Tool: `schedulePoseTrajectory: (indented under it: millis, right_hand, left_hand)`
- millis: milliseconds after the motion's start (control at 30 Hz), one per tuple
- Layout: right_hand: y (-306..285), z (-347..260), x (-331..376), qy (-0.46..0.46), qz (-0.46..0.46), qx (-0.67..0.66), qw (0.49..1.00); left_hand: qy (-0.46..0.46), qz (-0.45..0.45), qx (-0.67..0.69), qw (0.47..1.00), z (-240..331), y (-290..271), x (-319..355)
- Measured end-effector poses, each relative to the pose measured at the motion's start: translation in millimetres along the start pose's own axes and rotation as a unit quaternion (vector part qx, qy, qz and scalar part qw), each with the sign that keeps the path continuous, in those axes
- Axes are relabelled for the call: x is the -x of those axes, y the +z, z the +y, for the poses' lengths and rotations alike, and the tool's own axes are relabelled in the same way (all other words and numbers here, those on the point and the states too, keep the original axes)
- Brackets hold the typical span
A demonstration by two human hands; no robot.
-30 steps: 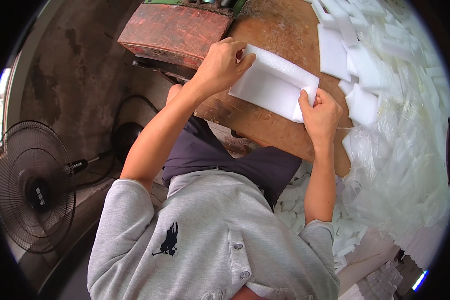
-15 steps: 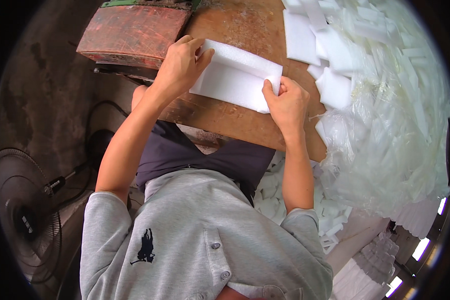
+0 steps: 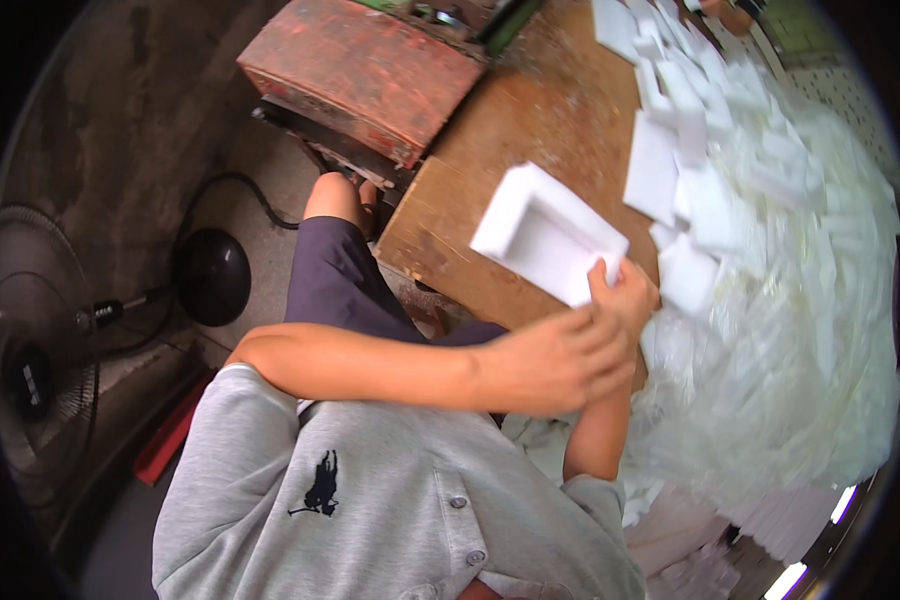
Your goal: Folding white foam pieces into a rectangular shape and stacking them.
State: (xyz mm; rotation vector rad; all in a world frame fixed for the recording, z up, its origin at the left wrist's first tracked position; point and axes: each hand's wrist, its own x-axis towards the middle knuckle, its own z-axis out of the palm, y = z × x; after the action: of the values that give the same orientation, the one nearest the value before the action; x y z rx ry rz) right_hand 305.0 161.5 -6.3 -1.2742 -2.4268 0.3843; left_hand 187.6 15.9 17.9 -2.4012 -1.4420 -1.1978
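A white foam tray-like piece (image 3: 550,232) with raised walls and a recess lies tilted over the wooden tabletop (image 3: 480,130). My right hand (image 3: 627,300) pinches its right end, with the thumb at the inner side of the wall. My left arm reaches across my body, and my left hand (image 3: 560,360) is over my right wrist, away from the foam piece. Its fingers are smeared by motion, and part of the right wrist is hidden behind it.
A red metal box-shaped machine part (image 3: 360,75) stands at the upper left. White foam offcuts (image 3: 655,165) and clear plastic wrapping (image 3: 760,370) pile up on the right. A fan (image 3: 35,370) stands at the left. Part of another person's hand (image 3: 733,16) shows at the top right.
My left hand has let go of the foam piece's left end and swung right, across to my right wrist. The right hand keeps hold of the piece. The view has shifted.
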Motion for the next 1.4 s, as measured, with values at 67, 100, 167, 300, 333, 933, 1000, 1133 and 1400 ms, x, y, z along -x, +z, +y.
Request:
schedulePoseTrajectory:
  millis: [67, 100, 167, 300, 333, 933, 1000, 1133, 1400]
  right_hand:
    - [-7, 4, 7, 0.001, -0.024, 0.118, 0.993]
    - [-5, 4, 5, 0.000, -0.024, 0.121, 0.992]
    - [3, 2, 1, -0.122, 0.039, 0.057, 0.990]
    - [6, -1, 3, -0.051, 0.057, 0.061, 0.995]
    - [10, 1, 2, -0.046, 0.073, 0.048, 0.995]
    - [-130, 85, 60, 0.049, 0.070, -0.856, 0.509]
    - [-98, 57, 13, 0.192, 0.072, -0.600, 0.773]
    - [-53, 69, -47, 0.195, 0.097, -0.497, 0.840]
    - [-44, 72, -64, 0.208, 0.247, -0.395, 0.860]
  left_hand:
    - [-0.026, -0.030, -0.021, 0.999, -7, -9, -10]
    - [-0.050, -0.026, -0.036, 0.998, -23, -14, -16]
    - [-0.098, -0.041, -0.003, 0.994, -62, -15, -12]
    - [-0.148, -0.135, -0.033, 0.979, -116, -2, 9]
    - [-0.130, -0.134, -0.029, 0.982, -122, 2, 10]
    - [-0.174, -0.089, 0.146, 0.970, -238, 67, -181]
    - [-0.196, -0.141, 0.148, 0.959, -236, 83, -200]
    - [-0.234, -0.155, 0.127, 0.951, -234, 89, -205]
    - [-0.300, 0.057, 0.093, 0.948, -191, -13, -98]
